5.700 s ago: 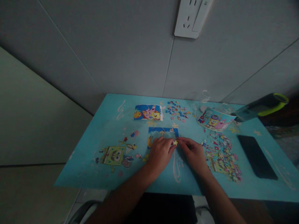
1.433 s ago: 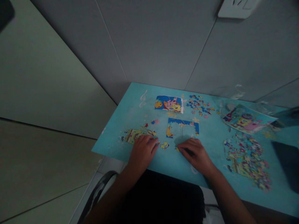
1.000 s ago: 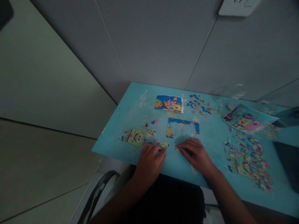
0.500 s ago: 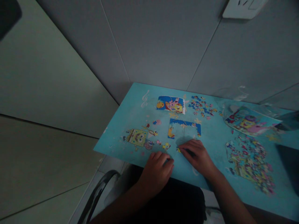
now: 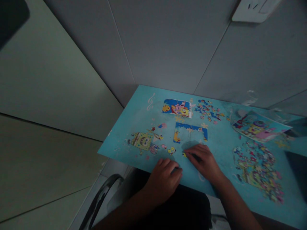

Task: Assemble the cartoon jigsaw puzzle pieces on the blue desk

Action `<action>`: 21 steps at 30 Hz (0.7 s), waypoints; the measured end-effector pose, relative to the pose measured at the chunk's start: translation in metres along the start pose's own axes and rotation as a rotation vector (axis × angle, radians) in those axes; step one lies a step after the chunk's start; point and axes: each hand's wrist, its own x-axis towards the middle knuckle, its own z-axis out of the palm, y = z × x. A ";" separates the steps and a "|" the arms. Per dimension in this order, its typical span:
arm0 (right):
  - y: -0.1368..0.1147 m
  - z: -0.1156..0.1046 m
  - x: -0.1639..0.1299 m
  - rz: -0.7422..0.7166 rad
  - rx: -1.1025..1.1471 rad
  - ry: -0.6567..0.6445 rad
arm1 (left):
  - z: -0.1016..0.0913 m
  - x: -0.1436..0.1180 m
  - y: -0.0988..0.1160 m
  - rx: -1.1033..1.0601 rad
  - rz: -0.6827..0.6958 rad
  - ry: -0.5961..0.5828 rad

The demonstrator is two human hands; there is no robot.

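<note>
Since a few seconds ago, your view has turned leftward, and your hands, then close together at the partial puzzle [image 5: 184,126], have come apart. Your left grip [image 5: 164,179] has since drawn back from the cartoon figure [image 5: 142,141] printed on the table [image 5: 134,111].

A grey wall [image 5: 163,48] rises beyond both grips, with a white socket [image 5: 257,11] high to the right. The blue table reaches out ahead of you. Well right of your right grip [image 5: 202,159] lies a heap of loose pieces [image 5: 261,166], with a cartoon-printed plastic bag [image 5: 261,127] beyond it. The picture sheet [image 5: 176,107] and a second scatter of pieces [image 5: 208,110] lie past the puzzle, which sits just beyond your right grip. A yellow cluster [image 5: 171,150] lies left of that grip's fingertips.

Your left grip is loosely curled at the near edge; you cannot tell whether it holds anything. Your right grip is pinched, thumb to fingers, on a small yellow piece [image 5: 184,154] at the table.
</note>
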 end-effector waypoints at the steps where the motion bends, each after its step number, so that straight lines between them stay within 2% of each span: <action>1: 0.000 0.000 0.000 -0.002 -0.002 0.002 | -0.001 0.001 -0.002 0.001 -0.009 0.016; 8: -0.003 -0.001 0.002 -0.015 -0.003 0.010 | -0.015 0.006 -0.029 0.051 -0.081 0.163; 14: -0.004 -0.001 0.002 -0.018 -0.007 0.006 | -0.024 0.021 -0.067 0.133 -0.216 0.275; 18: -0.001 0.000 0.001 -0.024 -0.008 0.005 | -0.030 0.048 -0.097 0.270 -0.325 0.275; 21: 0.000 0.000 0.000 -0.046 -0.009 -0.009 | -0.033 0.070 -0.114 0.324 -0.289 0.226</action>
